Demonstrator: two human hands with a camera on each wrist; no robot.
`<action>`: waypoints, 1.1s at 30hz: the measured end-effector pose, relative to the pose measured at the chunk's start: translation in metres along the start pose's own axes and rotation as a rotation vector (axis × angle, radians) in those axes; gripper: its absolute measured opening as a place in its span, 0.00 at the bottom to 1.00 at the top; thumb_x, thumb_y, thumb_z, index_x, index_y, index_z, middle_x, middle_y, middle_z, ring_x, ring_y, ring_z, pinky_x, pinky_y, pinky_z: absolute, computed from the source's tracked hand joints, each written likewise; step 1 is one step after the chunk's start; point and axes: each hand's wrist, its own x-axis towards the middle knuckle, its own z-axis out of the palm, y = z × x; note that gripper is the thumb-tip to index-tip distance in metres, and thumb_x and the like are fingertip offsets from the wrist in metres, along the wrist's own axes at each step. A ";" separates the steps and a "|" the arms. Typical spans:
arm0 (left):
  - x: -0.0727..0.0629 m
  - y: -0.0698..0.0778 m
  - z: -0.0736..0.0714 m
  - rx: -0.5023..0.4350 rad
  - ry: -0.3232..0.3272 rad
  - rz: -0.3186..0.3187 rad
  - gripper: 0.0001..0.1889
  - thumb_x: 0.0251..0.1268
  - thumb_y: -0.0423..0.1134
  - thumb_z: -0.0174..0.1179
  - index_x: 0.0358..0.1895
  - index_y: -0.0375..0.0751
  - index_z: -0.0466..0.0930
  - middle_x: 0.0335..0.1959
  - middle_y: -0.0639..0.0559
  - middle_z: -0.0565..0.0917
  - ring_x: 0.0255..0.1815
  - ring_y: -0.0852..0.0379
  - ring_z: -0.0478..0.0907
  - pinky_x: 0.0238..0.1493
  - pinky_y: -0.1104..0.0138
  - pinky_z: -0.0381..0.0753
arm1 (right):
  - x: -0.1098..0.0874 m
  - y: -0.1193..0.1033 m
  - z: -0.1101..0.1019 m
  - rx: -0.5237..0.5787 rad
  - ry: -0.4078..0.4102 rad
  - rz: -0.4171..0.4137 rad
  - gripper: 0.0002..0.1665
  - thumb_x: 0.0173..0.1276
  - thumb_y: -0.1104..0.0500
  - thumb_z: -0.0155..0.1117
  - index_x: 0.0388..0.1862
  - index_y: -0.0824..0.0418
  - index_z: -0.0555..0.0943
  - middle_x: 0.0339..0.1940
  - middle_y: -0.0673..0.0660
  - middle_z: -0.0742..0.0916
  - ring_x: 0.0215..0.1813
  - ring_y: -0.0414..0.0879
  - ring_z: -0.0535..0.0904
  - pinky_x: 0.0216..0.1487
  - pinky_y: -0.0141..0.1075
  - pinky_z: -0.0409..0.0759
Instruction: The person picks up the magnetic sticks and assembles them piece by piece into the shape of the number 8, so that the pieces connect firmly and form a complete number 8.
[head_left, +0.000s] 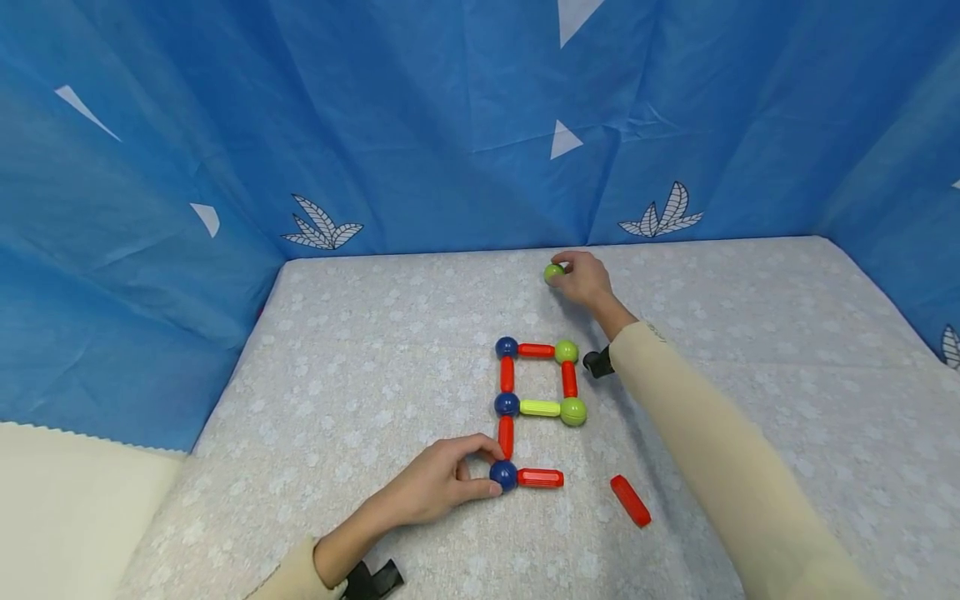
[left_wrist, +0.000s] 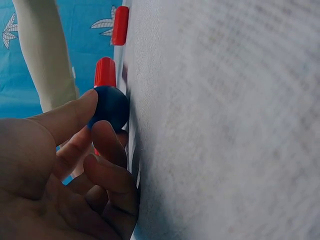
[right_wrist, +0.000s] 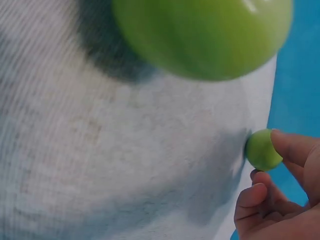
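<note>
On the table lies a figure of magnetic rods and balls: a square of red rods and one yellow-green rod (head_left: 539, 407), with blue and green balls at its corners. From its lower left corner a red rod (head_left: 506, 437) runs down to a blue ball (head_left: 503, 475). My left hand (head_left: 442, 479) pinches that ball between thumb and fingers. Another red rod (head_left: 541, 477) sticks out of the ball to the right. Near the table's far edge, my right hand (head_left: 583, 279) pinches a loose green ball (right_wrist: 262, 150) between thumb and fingers.
A separate red rod (head_left: 630, 501) lies to the right of the figure, below my right forearm. Blue curtain cloth (head_left: 465, 125) with white leaf prints hangs behind the table (head_left: 360, 333). Close to the right wrist camera looms a green ball (right_wrist: 205, 35).
</note>
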 end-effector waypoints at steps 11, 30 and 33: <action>0.000 0.000 0.000 -0.005 0.000 -0.001 0.14 0.63 0.46 0.69 0.49 0.55 0.80 0.41 0.64 0.82 0.17 0.64 0.70 0.21 0.71 0.69 | 0.001 0.006 0.001 -0.005 0.020 0.010 0.22 0.73 0.58 0.62 0.64 0.61 0.77 0.55 0.65 0.80 0.53 0.58 0.73 0.57 0.51 0.72; 0.000 -0.001 -0.001 0.001 -0.004 -0.001 0.14 0.63 0.46 0.69 0.50 0.55 0.80 0.42 0.64 0.81 0.16 0.64 0.70 0.21 0.71 0.69 | -0.016 0.004 0.002 0.107 0.047 -0.097 0.20 0.71 0.59 0.65 0.60 0.63 0.78 0.54 0.65 0.82 0.56 0.58 0.74 0.55 0.51 0.73; 0.000 -0.001 -0.001 0.001 -0.005 -0.001 0.14 0.63 0.47 0.68 0.50 0.55 0.80 0.41 0.64 0.82 0.17 0.64 0.70 0.21 0.71 0.69 | -0.028 -0.001 -0.002 0.117 0.051 -0.160 0.20 0.70 0.58 0.66 0.59 0.62 0.79 0.52 0.64 0.83 0.50 0.57 0.75 0.48 0.48 0.75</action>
